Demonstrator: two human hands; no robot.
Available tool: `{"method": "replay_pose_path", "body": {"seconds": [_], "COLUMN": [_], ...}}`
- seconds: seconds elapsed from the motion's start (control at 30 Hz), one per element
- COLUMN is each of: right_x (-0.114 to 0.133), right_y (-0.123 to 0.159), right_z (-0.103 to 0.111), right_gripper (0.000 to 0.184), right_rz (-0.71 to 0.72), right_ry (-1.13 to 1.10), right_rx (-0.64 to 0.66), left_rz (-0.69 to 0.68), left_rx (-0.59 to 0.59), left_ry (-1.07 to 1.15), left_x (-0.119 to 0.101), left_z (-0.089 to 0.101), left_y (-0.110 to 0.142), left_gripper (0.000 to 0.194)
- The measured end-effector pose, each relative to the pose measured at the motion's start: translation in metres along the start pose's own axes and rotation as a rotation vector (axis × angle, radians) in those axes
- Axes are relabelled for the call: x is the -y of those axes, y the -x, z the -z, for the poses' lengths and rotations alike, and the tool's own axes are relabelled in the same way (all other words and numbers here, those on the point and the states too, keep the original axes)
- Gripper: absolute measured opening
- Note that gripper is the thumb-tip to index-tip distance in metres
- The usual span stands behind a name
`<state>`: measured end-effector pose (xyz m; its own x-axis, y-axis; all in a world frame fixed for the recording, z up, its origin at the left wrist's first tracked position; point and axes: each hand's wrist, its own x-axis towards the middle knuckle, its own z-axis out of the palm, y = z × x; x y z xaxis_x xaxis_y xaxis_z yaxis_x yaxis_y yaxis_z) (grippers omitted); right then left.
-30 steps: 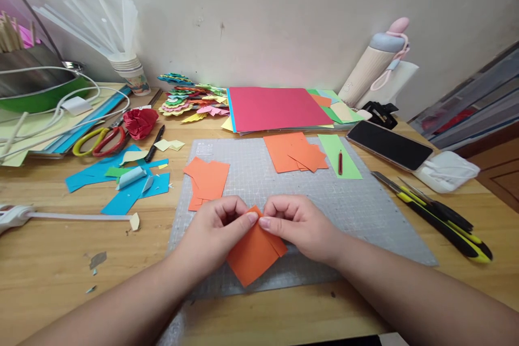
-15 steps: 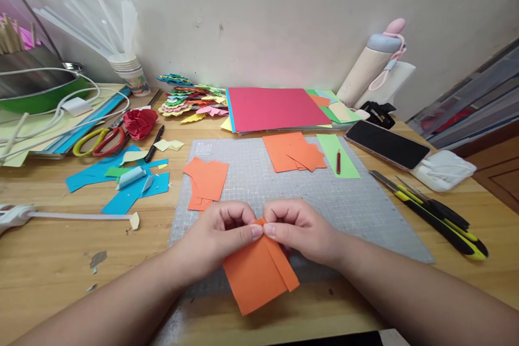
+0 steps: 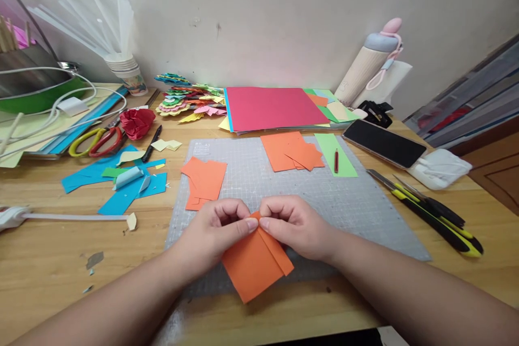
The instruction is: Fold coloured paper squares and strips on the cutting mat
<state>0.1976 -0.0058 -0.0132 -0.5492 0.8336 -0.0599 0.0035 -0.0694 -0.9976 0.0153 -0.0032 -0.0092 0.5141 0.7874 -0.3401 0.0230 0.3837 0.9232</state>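
Two bare hands meet over the near part of the grey cutting mat (image 3: 251, 167), pinching a piece of orange paper (image 3: 251, 273) between them. The left hand (image 3: 217, 230) is nearly closed, its fingers curled and its thumb pressed on the paper's upper corner. The right hand (image 3: 304, 224) mirrors it, gripping the same corner between thumb and bent forefinger; the two thumb tips are just beside each other. From this pinch the paper slants down toward the mat's near edge, its lowest corner overlapping that edge in view. A narrower orange layer shows along its right side; whether it is a fold or a separate sheet, I cannot tell.

More orange pieces (image 3: 211, 178) lie by the mat's left edge, and an overlapping orange group (image 3: 279, 151) lies at its far edge. Near the mat's far right corner, a red pencil (image 3: 336, 160) rests on a green strip (image 3: 345, 167). On the desk (image 3: 40, 270), just beside the mat's right edge, lies a black-and-yellow cutter (image 3: 425, 215).
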Motion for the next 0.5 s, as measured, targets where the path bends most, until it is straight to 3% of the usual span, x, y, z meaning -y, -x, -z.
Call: {"method": "replay_pose_path", "body": {"seconds": [0.2,0.27,0.4,0.5], "right_x": [-0.0026,-0.0038,-0.0041,-0.0021], "right_y": [-0.0012,-0.0037,-0.0081,-0.0086], "right_z": [0.0002,0.0016,0.0044,0.0051], "right_gripper": [0.021,0.019,0.017,0.02], "right_rz": [-0.048,-0.059,-0.065,-0.014], "right_ry": [-0.082,-0.096,-0.108,-0.1], "right_rx": [0.086,0.069,-0.104,-0.252], "left_rz": [-0.051,-0.11,-0.203,-0.219], "left_rx": [0.068,0.014,-0.209,-0.246], "left_ry": [-0.177,-0.188,-0.138,-0.183], "left_x": [-0.0038,-0.0032,-0.0007,-0.0017], "left_z": [0.0016,0.0032,0.0065,0.0072], "left_y": [0.0019,0.0015,-0.0023,-0.0041], "left_gripper": [0.027,0.025,0.024,0.025]}}
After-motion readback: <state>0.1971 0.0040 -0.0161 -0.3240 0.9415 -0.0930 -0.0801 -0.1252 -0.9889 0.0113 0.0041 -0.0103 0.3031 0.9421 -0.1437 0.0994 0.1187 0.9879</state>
